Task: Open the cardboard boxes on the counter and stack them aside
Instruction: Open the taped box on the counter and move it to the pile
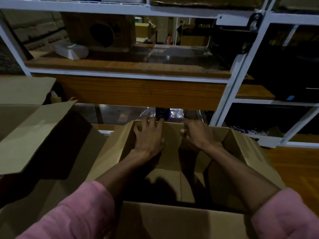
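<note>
An open cardboard box (241,149) stands right in front of me, its flaps spread outward and its inside empty. Both my arms, in pink sleeves, reach into it. My left hand (149,135) lies flat with spread fingers against the far flap of the box. My right hand (195,133) is curled over the top edge of that same far flap, gripping it. A second open cardboard box (34,135) sits to the left, its flaps raised and its inside dark.
A white metal shelving rack (233,83) with wooden boards stands just behind the boxes. On its shelf sit a brown carton (100,31) and a white packet (71,50). Wooden counter surface (293,168) shows at the right. Dark items and plastic wrap lie behind the far flap.
</note>
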Demonstrator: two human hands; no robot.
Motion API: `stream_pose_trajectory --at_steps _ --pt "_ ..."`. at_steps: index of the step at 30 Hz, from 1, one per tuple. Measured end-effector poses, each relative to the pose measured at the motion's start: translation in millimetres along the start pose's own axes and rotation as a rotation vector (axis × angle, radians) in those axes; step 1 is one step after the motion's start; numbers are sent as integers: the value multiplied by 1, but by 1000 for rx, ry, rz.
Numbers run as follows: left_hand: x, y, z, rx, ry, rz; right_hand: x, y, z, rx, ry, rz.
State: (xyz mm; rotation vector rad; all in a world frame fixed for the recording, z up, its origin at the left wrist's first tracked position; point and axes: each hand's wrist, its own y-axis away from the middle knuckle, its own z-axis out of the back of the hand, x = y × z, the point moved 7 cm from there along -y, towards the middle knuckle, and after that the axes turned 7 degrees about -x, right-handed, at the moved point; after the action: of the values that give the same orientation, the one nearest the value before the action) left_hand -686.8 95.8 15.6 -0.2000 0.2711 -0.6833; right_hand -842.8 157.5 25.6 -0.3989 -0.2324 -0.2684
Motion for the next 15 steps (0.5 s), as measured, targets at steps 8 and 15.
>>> stream_pose_trajectory --at_steps 8,15 --pt "0 19 14 60 10 -38 3 10 5 99 69 2" --pt "-18 80 68 102 171 -179 49 64 52 64 -10 -20"
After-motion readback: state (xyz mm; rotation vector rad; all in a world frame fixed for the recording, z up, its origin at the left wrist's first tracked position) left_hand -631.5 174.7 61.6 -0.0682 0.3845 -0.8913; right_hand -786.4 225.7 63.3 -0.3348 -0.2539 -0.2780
